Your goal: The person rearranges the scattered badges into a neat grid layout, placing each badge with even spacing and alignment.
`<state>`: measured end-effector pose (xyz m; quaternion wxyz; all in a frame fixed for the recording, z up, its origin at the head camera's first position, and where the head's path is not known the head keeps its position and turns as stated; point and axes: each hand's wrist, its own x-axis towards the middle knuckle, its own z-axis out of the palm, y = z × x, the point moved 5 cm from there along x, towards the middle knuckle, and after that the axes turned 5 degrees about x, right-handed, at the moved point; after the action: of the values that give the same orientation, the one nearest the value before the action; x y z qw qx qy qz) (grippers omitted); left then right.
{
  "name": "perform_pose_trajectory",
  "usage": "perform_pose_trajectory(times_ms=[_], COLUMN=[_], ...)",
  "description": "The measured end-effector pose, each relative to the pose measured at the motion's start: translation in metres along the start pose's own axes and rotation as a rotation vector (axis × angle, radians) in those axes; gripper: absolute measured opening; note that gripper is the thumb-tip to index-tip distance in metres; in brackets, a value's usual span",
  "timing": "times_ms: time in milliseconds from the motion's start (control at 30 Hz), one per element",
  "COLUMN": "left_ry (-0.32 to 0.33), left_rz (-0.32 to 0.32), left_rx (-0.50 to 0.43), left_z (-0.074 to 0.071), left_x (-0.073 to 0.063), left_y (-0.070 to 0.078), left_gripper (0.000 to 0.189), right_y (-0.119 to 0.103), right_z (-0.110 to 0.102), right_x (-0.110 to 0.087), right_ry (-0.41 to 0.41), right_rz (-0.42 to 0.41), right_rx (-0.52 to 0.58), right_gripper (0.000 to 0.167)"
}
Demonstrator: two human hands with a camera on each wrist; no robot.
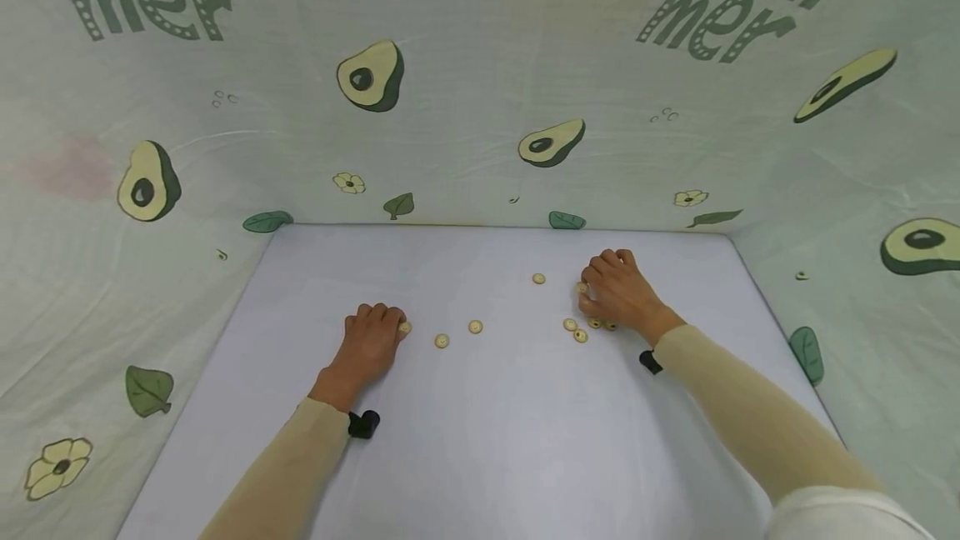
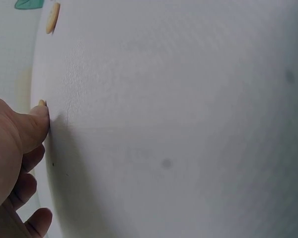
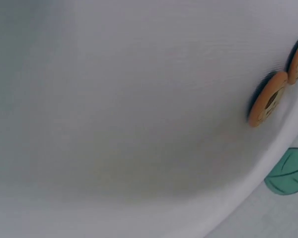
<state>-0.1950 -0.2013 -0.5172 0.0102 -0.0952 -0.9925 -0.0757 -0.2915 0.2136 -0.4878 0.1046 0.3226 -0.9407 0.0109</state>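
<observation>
My left hand [image 1: 369, 344] pinches one little wooden disc [image 1: 405, 327] and my right hand [image 1: 618, 290] seems to pinch another disc [image 1: 582, 287], both close to the worktop [image 1: 487, 423], probably light, hard and a bit slippery, so best held by the rim.

Head view: even, diffuse light, source unclear to me; soft shadows beside my sleeves [image 1: 750, 415] at 4 and 7 o'clock | left wrist: dimmer, blurred shadow by my left hand [image 2: 12, 148] at 8 o'clock, faint moiré at 10 | right wrist: murky, darkest at 10 o'clock, tabletop [image 3: 139, 99] soft, edge bowed at 4
</observation>
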Motion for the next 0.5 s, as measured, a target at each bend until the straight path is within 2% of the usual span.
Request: perform_pose_trajectory(times_ms=[233, 500], left_ry=[0.01, 0.009], left_rz=[0.0, -0.01], left_rx=[0.014, 0.022], left_z=[0.001, 0.002], left_x=[0.0, 0.001], left_y=[-0.001, -0.001], left_gripper=[0.019, 0.02], right_y=[-0.015, -0.029], right_z=[0.001, 0.005], right_x=[0.024, 0.045], right_ry=[0.014, -0.012], right_rz=[-0.033, -0.044], right_rx=[0.022, 0.048], right_gripper=[0.029, 0.028])
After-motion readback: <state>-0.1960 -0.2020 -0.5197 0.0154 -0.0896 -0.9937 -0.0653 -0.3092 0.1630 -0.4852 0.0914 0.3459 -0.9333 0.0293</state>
